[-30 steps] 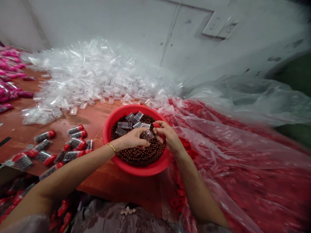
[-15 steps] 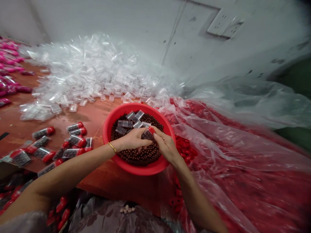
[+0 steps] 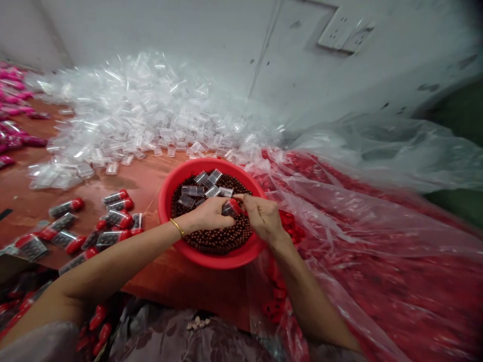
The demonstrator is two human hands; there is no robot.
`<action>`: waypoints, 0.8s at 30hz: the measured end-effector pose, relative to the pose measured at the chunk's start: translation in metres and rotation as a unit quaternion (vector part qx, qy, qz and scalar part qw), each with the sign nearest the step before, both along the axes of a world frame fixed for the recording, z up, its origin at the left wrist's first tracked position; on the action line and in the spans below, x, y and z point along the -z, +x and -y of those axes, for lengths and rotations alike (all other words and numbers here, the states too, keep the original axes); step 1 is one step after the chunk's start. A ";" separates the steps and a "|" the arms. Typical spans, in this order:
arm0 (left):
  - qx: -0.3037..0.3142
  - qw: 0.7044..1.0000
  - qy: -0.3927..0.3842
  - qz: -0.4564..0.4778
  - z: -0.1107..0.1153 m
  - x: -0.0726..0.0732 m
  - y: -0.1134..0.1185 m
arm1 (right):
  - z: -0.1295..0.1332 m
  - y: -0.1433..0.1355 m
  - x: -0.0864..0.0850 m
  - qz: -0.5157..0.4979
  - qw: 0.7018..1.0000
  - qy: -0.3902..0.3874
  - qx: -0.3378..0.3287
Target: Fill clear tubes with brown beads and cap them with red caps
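My left hand is closed around a small clear case with a red cap, with dark contents showing through its wall. The red bowl lies beneath both hands, full of brown beads. Curled close beside the cap is my right hand, its index fingertip at or just above the cap; whether it touches is unclear, and its palm side is hidden. Several clear cases without caps rest on the beads at the bowl's far side.
Capped cases lie on the orange-brown tabletop at left. A heap of clear empty cases spreads against the wall. Right of the bowl, plastic sheeting covers many red caps. Pink pieces sit far left.
My right hand has shifted slightly right, its fingers now curled rather than pinching the cap. The capped case stays in my left hand. The view has shifted slightly.
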State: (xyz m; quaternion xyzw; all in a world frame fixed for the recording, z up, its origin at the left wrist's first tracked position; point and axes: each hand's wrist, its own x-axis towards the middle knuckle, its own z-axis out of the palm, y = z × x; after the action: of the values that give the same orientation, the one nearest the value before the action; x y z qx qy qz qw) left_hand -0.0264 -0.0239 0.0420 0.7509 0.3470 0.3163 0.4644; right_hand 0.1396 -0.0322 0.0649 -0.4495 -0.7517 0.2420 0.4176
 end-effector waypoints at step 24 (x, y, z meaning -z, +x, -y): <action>-0.017 0.972 0.187 -0.139 0.019 -0.021 -0.010 | -0.002 -0.008 0.004 -0.254 0.960 -0.115 -0.016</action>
State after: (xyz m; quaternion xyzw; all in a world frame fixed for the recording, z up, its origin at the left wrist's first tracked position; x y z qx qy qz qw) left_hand -0.0360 -0.0430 0.0626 0.8551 0.3556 0.2756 0.2576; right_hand 0.1319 -0.0305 0.0612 -0.4059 -0.5954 0.4394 0.5363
